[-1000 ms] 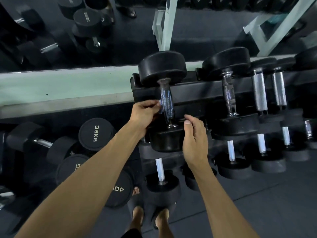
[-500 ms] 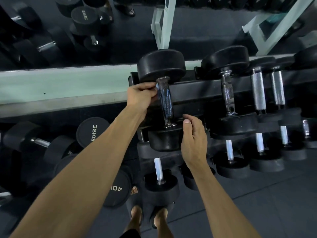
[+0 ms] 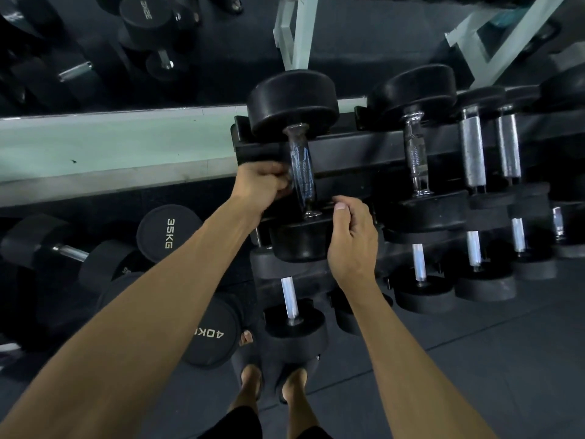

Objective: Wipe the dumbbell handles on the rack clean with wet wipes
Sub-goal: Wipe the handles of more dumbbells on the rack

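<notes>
On the floor at far left lie loose dumbbells point(image 3: 167, 236), one marked 35KG, well apart from the work. The left hand point(image 3: 261, 185) sits against the left side of the handle point(image 3: 300, 172) of the leftmost dumbbell on the rack's point(image 3: 354, 147) top row, its fingers curled in toward the bar. A wipe is presumably pinched inside that grip, but it is hidden, so what the fingers actually clasp cannot be told. The handle glistens along its length, which suggests it is wet from wiping.

The right hand point(image 3: 351, 242) rests on the near weight head point(image 3: 300, 242) of the same dumbbell, thumb on top and fingers curled over its right edge. That hold probably steadies the dumbbell so it does not roll in its cradle under the rubbing.

Further right, the other handles point(image 3: 416, 160) on the rack look dry and untouched.

Compared with half a second earlier, the left hand sits lower on the bar, having been up by the far head; the right hand has kept its place.
</notes>
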Action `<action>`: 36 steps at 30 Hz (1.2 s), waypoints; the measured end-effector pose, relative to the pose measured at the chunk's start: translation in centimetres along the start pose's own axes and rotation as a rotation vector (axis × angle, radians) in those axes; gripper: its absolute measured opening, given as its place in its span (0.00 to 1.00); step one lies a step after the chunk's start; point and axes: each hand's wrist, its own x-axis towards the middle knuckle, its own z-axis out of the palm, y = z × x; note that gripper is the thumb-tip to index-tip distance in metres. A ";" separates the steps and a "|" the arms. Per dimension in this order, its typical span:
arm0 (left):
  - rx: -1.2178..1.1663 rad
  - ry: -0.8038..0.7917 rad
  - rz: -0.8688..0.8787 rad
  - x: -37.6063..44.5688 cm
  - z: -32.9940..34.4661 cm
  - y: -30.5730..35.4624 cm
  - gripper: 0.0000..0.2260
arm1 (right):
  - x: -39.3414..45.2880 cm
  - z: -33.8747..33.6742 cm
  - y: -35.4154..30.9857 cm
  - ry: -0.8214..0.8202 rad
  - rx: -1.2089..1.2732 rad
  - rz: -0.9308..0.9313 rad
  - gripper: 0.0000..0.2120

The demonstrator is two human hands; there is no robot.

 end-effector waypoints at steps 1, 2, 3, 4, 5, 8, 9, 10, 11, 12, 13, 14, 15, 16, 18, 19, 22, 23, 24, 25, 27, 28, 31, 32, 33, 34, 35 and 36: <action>0.122 -0.044 -0.013 -0.5 -0.5 -0.8 0.09 | 0.0 0.1 0.0 0.006 -0.003 -0.006 0.23; 0.202 -0.083 -0.018 -0.8 -0.8 -1.3 0.08 | 0.0 0.1 0.0 0.008 -0.002 -0.013 0.25; 0.226 -0.098 -0.018 -0.8 -1.0 -1.4 0.07 | 0.0 0.1 0.1 0.010 -0.002 -0.016 0.27; 0.201 -0.079 -0.008 -0.6 -0.8 -1.0 0.06 | 0.0 0.1 0.1 0.012 -0.003 -0.018 0.27; 0.126 -0.038 0.007 -0.2 -0.6 -0.2 0.07 | 0.0 0.0 0.1 0.009 -0.003 -0.019 0.27; -0.076 0.026 0.058 0.2 0.4 1.6 0.12 | 0.1 -0.1 0.1 -0.006 -0.011 -0.012 0.22; -0.047 0.007 0.055 0.1 0.4 1.4 0.12 | 0.1 -0.1 0.2 -0.008 -0.009 -0.009 0.21; 0.035 -0.026 0.043 0.0 0.1 0.9 0.11 | 0.1 -0.1 0.2 -0.005 -0.005 -0.011 0.20; 0.166 -0.079 0.027 -0.2 -0.5 0.0 0.10 | 0.1 0.0 0.2 0.001 -0.001 -0.017 0.21; 0.305 -0.144 0.014 -0.5 -1.0 -0.6 0.10 | 0.2 0.0 0.2 0.006 0.001 -0.023 0.21; 0.413 -0.191 0.005 -0.6 -1.5 -1.0 0.10 | 0.2 0.1 0.2 0.009 0.001 -0.028 0.20; 0.474 -0.207 0.008 -0.6 -1.8 -1.1 0.11 | 0.2 0.1 0.2 0.009 0.003 -0.030 0.20; 0.482 -0.186 0.021 -0.5 -1.7 -0.9 0.11 | 0.2 0.0 0.3 0.006 0.007 -0.029 0.19; 0.433 -0.144 0.027 -0.4 -1.5 -0.6 0.10 | 0.2 0.0 0.3 0.000 0.010 -0.028 0.19; 0.252 -0.065 0.013 -0.5 -0.8 0.0 0.08 | 0.3 -0.2 0.3 -0.010 0.012 -0.023 0.16; 0.214 -0.055 0.011 -0.6 -0.6 0.1 0.08 | 0.3 -0.2 0.3 -0.013 0.014 -0.020 0.15; 0.442 -0.159 0.018 -1.0 -1.2 0.0 0.10 | 0.3 -0.2 0.4 -0.008 0.022 -0.020 0.17; 0.521 -0.186 0.014 -1.3 -1.4 0.1 0.09 | 0.3 -0.2 0.4 0.001 0.026 -0.028 0.19; 0.562 -0.195 0.020 -1.5 -1.5 0.3 0.09 | 0.3 -0.1 0.5 0.010 0.033 -0.029 0.18; 0.570 -0.174 0.036 -1.6 -1.4 0.3 0.08 | 0.3 -0.1 0.5 0.014 0.037 -0.027 0.18; 0.469 -0.074 0.051 -1.6 -1.0 0.3 0.07 | 0.3 -0.1 0.5 0.010 0.042 -0.028 0.17; 0.366 -0.029 0.039 -1.5 -0.8 0.3 0.06 | 0.3 -0.2 0.5 0.011 0.041 -0.030 0.16; 0.182 0.021 0.018 -1.2 -0.8 0.2 0.06 | 0.3 -0.2 0.4 0.001 0.037 -0.018 0.14; 0.229 -0.003 0.026 -1.3 -0.9 -0.1 0.07 | 0.3 -0.1 0.3 -0.001 0.037 -0.012 0.13; 0.307 -0.043 0.039 -1.6 -1.1 -0.4 0.08 | 0.3 -0.1 0.3 0.004 0.035 -0.012 0.13; 0.379 -0.076 0.047 -2.0 -1.2 -0.6 0.09 | 0.3 -0.1 0.3 0.012 0.034 -0.020 0.13; 0.413 -0.080 0.053 -2.4 -1.2 -0.8 0.10 | 0.3 -0.1 0.4 0.017 0.034 -0.026 0.14; 0.409 -0.062 0.071 -2.7 -1.2 -0.9 0.10 | 0.2 -0.1 0.4 0.017 0.035 -0.028 0.15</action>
